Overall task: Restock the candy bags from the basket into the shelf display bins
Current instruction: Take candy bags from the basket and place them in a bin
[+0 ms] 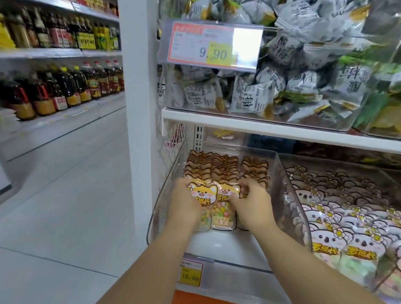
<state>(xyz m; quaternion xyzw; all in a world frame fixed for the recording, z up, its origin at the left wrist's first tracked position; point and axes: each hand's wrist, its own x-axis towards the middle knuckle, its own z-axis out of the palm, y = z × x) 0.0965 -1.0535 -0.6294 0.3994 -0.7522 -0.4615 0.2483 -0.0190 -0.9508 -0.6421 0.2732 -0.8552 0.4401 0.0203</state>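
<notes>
Lower shelf, clear display bin [164, 197], which serves as the reference point for everything below.

Inside the bin: candy bags [224, 168] with a dog-face print stand upright in three rows, packed from the back wall forward. The front stretch of the bin floor is bare.

At the front of the rows: the left hand [185, 200] has its fingers curled round the left edge of the front-left bag [203, 194] and holds it upright. The right hand [250, 204] has its fingers bent tight, pinching the top right corner of the front-right bag [224, 208]. The two bags touch side by side.

Right of the bin, touching it: a second clear bin [327, 161] full of koala-print bags [349, 213].

Below the bin's front edge: a yellow price tag [190, 273].

Above the bin, one shelf up: a clear tub of grey-white packets [299, 63] bearing a price label [213, 46].

Left of the bin, across the aisle: shelves of oil bottles [62, 86].
</notes>
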